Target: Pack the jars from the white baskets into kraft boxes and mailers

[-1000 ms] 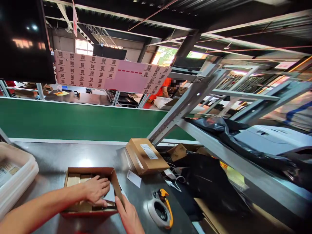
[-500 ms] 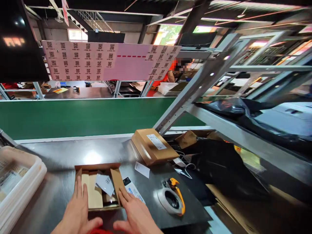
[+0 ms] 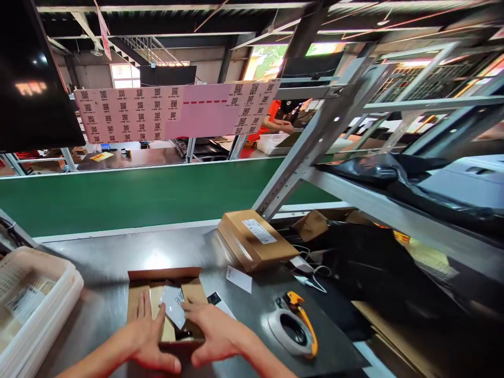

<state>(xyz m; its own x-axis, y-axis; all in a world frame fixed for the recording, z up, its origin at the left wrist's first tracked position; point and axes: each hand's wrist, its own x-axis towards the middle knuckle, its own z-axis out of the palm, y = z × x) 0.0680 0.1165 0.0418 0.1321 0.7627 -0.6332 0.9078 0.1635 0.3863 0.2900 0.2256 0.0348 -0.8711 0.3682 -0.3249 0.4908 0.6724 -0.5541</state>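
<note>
An open cardboard box (image 3: 164,274) sits on the metal table in front of me, with a white printed card (image 3: 173,308) lying in it. My left hand (image 3: 147,338) rests at the box's left side, fingers spread over the left flap. Across from it, my right hand (image 3: 214,328) lies on the right flap, fingers stretched out and fingertips near the card. Neither hand grips anything. Partly behind my right hand is a white and blue card (image 3: 224,305) on the table.
A closed, labelled carton (image 3: 255,239) stands behind right, a small white card (image 3: 239,279) before it. A tape dispenser (image 3: 293,331) lies to the right. White plastic trays (image 3: 65,299) stand at left. Beyond is a green belt (image 3: 137,199); a person in orange works behind it.
Both hands have moved inward over the box flaps, my right hand closer to the card. The right flap now leans further in. The whole view has shifted slightly.
</note>
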